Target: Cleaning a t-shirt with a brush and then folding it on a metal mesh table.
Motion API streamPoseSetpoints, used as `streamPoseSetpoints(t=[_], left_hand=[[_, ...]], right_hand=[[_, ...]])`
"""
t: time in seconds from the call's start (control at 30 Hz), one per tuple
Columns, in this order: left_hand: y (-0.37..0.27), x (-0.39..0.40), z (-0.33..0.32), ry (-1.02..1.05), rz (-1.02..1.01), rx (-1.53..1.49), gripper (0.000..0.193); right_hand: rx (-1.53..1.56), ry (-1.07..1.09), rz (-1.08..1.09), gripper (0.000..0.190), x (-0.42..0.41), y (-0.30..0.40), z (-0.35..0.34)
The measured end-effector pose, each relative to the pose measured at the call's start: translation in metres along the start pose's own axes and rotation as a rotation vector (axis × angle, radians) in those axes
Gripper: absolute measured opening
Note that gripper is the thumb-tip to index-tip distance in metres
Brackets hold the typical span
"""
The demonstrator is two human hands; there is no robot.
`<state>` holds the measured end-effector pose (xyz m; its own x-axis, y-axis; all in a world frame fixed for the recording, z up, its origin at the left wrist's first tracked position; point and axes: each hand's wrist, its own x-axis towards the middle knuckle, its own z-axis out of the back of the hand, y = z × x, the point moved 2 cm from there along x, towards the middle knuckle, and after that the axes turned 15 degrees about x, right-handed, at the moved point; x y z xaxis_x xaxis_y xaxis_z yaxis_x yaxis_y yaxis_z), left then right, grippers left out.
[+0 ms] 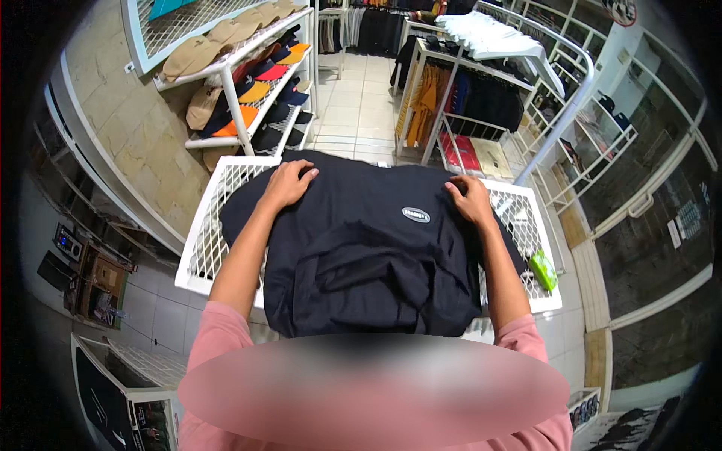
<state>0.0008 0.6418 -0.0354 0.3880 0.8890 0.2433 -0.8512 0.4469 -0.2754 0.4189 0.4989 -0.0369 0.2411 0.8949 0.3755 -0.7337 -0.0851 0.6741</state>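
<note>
A black T-shirt (361,225) lies spread before me on a white-framed mesh table (223,222), its collar end away from me. A small oval badge with writing (416,215) sits on its chest, and the lower part is bunched in loose folds towards my body. At the shirt's left shoulder area rests my left hand (290,183), thumb a little apart from the fingers. On the opposite shoulder, my right hand (471,197) touches the cloth with bent fingers. Whether either hand pinches the fabric is not plain.
A green soft pack (543,270) lies at the table's right edge. Caps (248,90) fill a white rack ahead left. Garments hang on a rack (431,93) ahead right, near a curved metal rail (555,135). Glass doors (648,225) stand to the right.
</note>
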Motion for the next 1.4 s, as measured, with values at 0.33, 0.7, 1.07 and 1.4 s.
streamPoseSetpoints(t=[0.33,0.7,1.07,1.4], left_hand=[[0.053,0.083,-0.043,0.237,0.342,0.262,0.058],[0.033,0.072,0.014,-0.209,0.098,-0.194,0.031],[-0.003,-0.112,0.177,-0.673,-0.059,-0.187,0.026],[0.018,-0.315,0.314,-0.897,-0.029,-0.1,0.032]], right_hand=[[-0.185,0.458,-0.463,0.079,0.106,-0.072,-0.042],[0.375,0.279,-0.014,0.034,0.107,-0.026,-0.023],[0.364,-0.113,0.302,0.032,-0.003,0.134,0.08],[0.383,-0.013,0.565,0.035,-0.099,0.291,0.108]])
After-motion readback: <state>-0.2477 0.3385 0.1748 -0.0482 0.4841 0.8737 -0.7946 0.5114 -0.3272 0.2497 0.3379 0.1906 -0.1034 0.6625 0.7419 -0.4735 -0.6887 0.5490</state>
